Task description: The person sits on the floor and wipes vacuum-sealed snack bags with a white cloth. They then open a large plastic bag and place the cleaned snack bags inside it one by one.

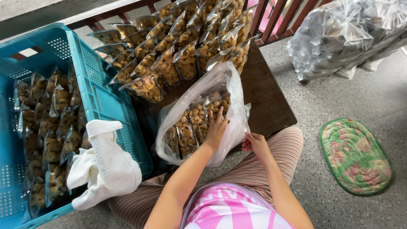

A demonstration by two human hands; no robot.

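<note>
**Hands at a clear bag of snack packets**

The left hand reaches into the mouth of a large clear plastic bag, its fingers spread flat and pressing on the small snack packets stacked inside. The right hand pinches the bag's rim at its near right edge, fingers narrow and closed on the film. The bag lies on the front part of a dark wooden bench, just in front of the person's lap.

Behind the bag, rows of sealed packets of the same brown snack stand across the bench. At the left, a blue plastic crate holds more packets, and a white cloth drapes over its near corner. On the speckled floor to the right lie a green floral mat and, further back, a bulky bundle of clear bags.
</note>
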